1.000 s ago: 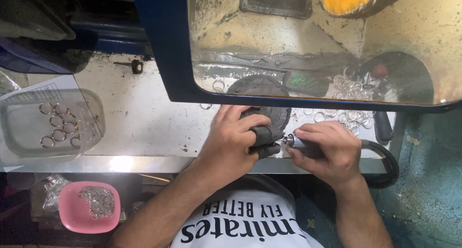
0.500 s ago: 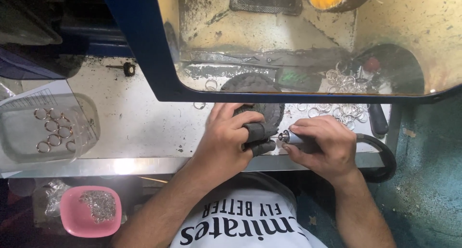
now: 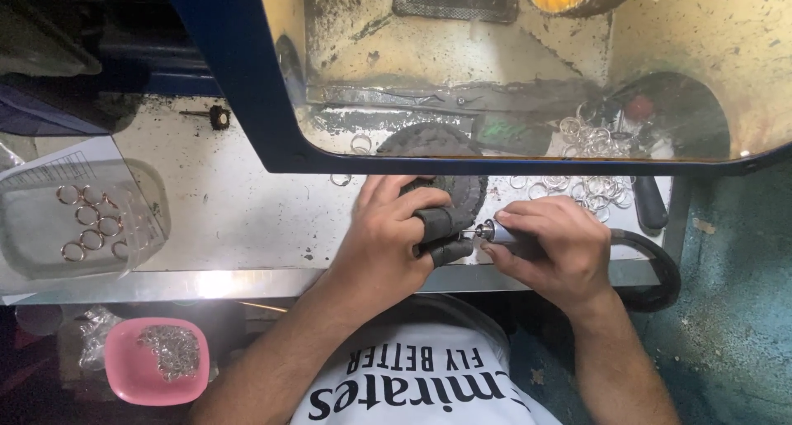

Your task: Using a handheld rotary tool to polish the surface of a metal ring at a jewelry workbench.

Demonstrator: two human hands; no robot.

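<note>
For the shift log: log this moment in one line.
left hand: black-covered fingertips pinch small piece | right hand: grip on slim metal rotary handpiece, tip at piece | clear plastic tray: coppery rings

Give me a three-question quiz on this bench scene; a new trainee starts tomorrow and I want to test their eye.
1. True or false: the right hand grips a slim rotary handpiece whose tip meets the left hand.
2. What covers the left hand's fingertips? A) dark guards B) white tape C) nothing
3. What lies in the pink dish?

Key: 1 true. 2 A. 3 a heap of small silvery rings.
</note>
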